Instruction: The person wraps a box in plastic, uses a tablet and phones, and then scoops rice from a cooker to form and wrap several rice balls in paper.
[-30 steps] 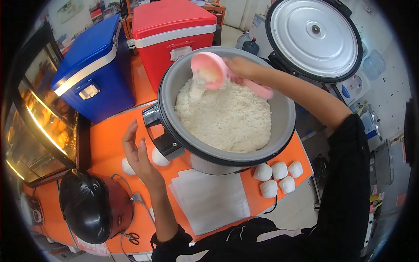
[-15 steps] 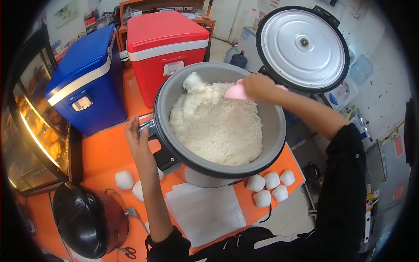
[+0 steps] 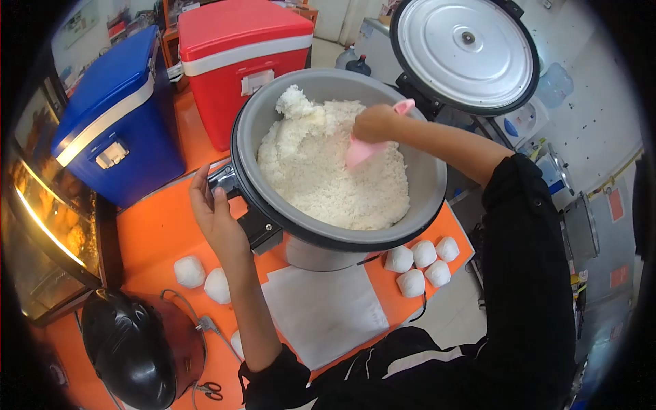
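Observation:
Cooked white rice [image 3: 328,178] fills much of the large rice cooker [image 3: 427,178], whose lid [image 3: 471,51] stands raised at the back right. My right hand [image 3: 374,124] is closed round a pink rice paddle [image 3: 362,152], its blade touching the rice. A loose clump of rice sits heaped at the pot's far left. At the cooker's left side, my left hand [image 3: 217,212] holds the black handle [image 3: 256,229], thumb at its near side and fingers along its outer edge. White paper sheets [image 3: 321,314] lie in front of the cooker.
Several white wrapped balls [image 3: 411,282] lie right of the paper, others [image 3: 189,271] left of my forearm. A small black-lidded cooker [image 3: 130,348] and scissors [image 3: 210,389] are front left. Blue [image 3: 113,119] and red [image 3: 246,37] cool boxes stand behind, beside a lit display case [image 3: 51,219].
My right hand has moved left and the paddle's blade has swung down, nearer the middle of the rice. My left hand stays at the handle. The whole view has shifted slightly.

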Available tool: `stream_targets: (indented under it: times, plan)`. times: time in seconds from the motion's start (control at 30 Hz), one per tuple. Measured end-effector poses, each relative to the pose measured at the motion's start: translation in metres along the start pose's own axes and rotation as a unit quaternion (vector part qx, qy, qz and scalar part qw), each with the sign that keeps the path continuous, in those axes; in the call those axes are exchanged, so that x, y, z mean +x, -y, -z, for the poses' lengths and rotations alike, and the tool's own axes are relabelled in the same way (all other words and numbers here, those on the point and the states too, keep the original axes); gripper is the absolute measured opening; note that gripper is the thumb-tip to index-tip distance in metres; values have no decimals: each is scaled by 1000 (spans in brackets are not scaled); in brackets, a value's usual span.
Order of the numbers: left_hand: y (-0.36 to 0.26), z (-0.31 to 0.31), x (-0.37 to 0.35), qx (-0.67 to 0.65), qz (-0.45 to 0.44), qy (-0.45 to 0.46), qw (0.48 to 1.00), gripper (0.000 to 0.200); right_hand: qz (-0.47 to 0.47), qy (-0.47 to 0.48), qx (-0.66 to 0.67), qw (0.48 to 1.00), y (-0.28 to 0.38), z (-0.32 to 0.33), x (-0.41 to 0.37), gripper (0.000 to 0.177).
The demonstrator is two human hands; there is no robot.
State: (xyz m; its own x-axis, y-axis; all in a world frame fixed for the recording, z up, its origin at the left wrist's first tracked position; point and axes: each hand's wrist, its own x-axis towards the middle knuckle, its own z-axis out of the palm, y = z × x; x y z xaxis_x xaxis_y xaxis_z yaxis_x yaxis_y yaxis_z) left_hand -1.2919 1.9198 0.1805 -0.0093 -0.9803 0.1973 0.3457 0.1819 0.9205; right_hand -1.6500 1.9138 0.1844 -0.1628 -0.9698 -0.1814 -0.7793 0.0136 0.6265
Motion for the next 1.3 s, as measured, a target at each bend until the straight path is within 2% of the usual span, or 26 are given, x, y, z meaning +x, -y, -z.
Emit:
stream_targets:
  times: [0.03, 0.1, 0.17, 0.2, 0.27, 0.33, 0.4, 0.43, 0.5, 0.53, 0.6, 0.63, 0.7, 0.73, 0.77, 0.83, 0.9, 0.93, 0.97, 1.03, 1.07, 1.1, 1.17, 1.23, 1.27, 1.3]
  plan:
    - [0, -1, 2, -9, -12, -3, 1000, 37, 119, -27, 35, 992, 4, 22, -23, 26]
    - [-6, -3, 0, -21, -8, -13, 1000, 36, 98, -13, 17, 995, 8, 14, -38, 27]
    - [-7, -4, -1, -33, -3, -23, 999, 35, 70, 83, -24, 994, -1, -17, -46, 27]
    - [-3, -2, 0, -30, -17, -10, 999, 33, 67, 84, -29, 994, -2, -3, -59, 27]
    - [3, 1, 1, -30, -37, -4, 999, 31, 191, 182, 105, 959, -2, 42, -82, 32]
    - [3, 0, 1, -17, -57, -9, 998, 28, 287, 190, 277, 897, -6, -41, -61, 41]
    - [6, 0, 1, -17, -69, -21, 997, 28, 206, 281, 267, 899, 18, 43, -89, 49]
    - [6, 0, 0, -14, -72, -22, 997, 29, 209, 274, 264, 901, 23, 50, -90, 49]
    - [3, -1, 0, 10, -91, -19, 996, 30, 175, 390, 294, 855, 27, 57, -86, 50]
    - [2, -1, 0, -12, -75, -19, 997, 30, 177, 385, 294, 857, 29, 56, -85, 50]
    - [4, -1, -2, -26, -64, -26, 997, 30, 186, 473, 426, 749, 36, 58, -78, 39]
    - [8, -1, 0, -43, -50, -22, 998, 31, 196, 467, 424, 751, 36, 62, -73, 39]
    - [8, 1, 3, -44, -36, -17, 998, 31, 183, 549, 579, 574, 38, 61, -74, 27]
    - [6, 1, 2, -40, -40, -16, 998, 31, 177, 487, 628, 581, 45, 53, -74, 19]
    - [5, 1, -1, -37, -41, -15, 998, 32, 184, 494, 631, 570, 45, 48, -69, 19]
    - [-3, -2, -3, -16, -9, -21, 1000, 32, 132, 443, 654, 599, 32, 66, -57, 19]
    - [-4, -3, -3, -18, 7, -30, 999, 32, 4, 385, 662, 643, 31, 81, -64, 16]
    - [-3, -1, -3, -9, 9, -28, 1000, 33, -50, 319, 660, 679, 36, 64, -65, 42]
    - [-1, 0, -2, -11, 13, -16, 1000, 33, -61, 317, 665, 673, 40, 55, -74, 42]
    - [-1, -1, -1, -21, 13, -20, 999, 34, -124, 238, 676, 686, 54, 67, -92, 48]
    - [-6, -3, -3, -8, 32, -23, 999, 35, -131, 222, 683, 683, 50, 75, -98, 58]
    - [-3, -3, -3, -4, 38, -18, 999, 35, -136, 226, 686, 678, 46, 78, -99, 58]
    - [1, 0, -2, -37, 24, -17, 999, 35, -185, 125, 667, 711, 36, 78, -90, 62]
    - [2, 2, -2, -27, 24, -14, 999, 35, -184, 126, 658, 720, 30, 60, -80, 53]
    - [2, 3, -1, -22, 19, -11, 1000, 35, -74, 101, 535, 836, 31, 44, -71, 43]
    - [2, 2, 1, -18, 14, -8, 1000, 35, 39, 70, 389, 918, 33, 48, -69, 33]
